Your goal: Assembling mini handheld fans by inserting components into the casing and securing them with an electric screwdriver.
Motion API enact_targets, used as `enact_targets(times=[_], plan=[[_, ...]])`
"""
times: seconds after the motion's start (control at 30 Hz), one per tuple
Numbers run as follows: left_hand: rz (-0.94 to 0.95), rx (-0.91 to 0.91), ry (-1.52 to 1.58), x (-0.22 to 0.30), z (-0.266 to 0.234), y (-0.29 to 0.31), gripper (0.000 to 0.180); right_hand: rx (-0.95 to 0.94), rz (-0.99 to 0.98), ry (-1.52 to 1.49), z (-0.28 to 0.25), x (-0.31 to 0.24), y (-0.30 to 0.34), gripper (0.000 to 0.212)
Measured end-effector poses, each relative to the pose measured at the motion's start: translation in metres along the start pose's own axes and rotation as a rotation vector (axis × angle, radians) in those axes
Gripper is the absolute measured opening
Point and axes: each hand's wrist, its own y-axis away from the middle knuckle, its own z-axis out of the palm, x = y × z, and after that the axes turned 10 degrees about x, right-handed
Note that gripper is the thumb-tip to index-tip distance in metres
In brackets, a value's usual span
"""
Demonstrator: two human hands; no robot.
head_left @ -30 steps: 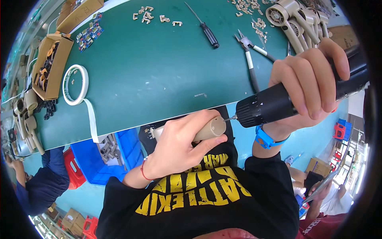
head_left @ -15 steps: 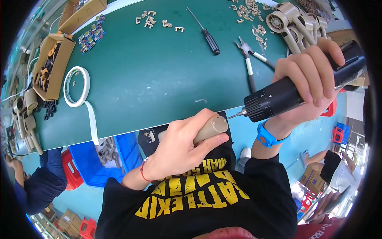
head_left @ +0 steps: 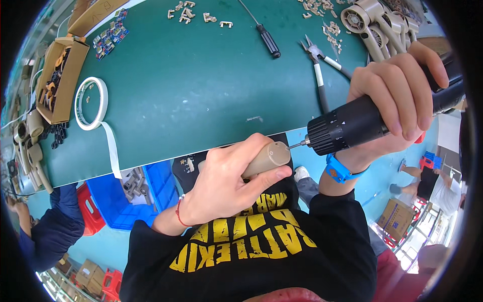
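My left hand (head_left: 229,176) is wrapped round a beige cylindrical handle (head_left: 269,157), its flat end with small holes turned to the right. In my right hand (head_left: 395,95) is a black electric screwdriver (head_left: 327,133), aimed left. Its thin bit reaches the upper edge of the handle's end; whether a screw sits there is too small to tell. Most of the handle is hidden under my left fingers. Both hands are just off the near edge of the green table (head_left: 191,100), above my lap.
On the table lie a black screwdriver (head_left: 268,41), pliers (head_left: 318,68), a roll of white tape (head_left: 104,103) and small beige parts (head_left: 186,12). Beige fan-like devices (head_left: 370,22) stand far right, a cardboard box (head_left: 75,75) left. A blue bin (head_left: 113,201) is below; a person (head_left: 55,226) sits at left.
The screwdriver's bit has come up to the handle's end, closing a small gap. The handle has shifted very slightly. My view has moved a little, so table items appear higher and farther left.
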Motion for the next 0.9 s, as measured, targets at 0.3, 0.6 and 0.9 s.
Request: enact_targets(times=[0.3, 0.6, 0.9], plan=[[0.041, 0.007, -0.053, -0.002, 0.001, 0.0, 0.026, -0.002, 0.071, 0.016, -0.008, -0.006, -0.003, 0.014], [0.031, 0.01, -0.079, -0.002, 0.0, -0.001, 0.026, 0.013, 0.079, -0.014, -0.012, -0.007, -0.005, 0.015], [-0.006, 0.004, -0.079, -0.004, -0.001, -0.002, 0.026, 0.066, -0.011, -0.129, -0.018, 0.0, -0.002, 0.014]])
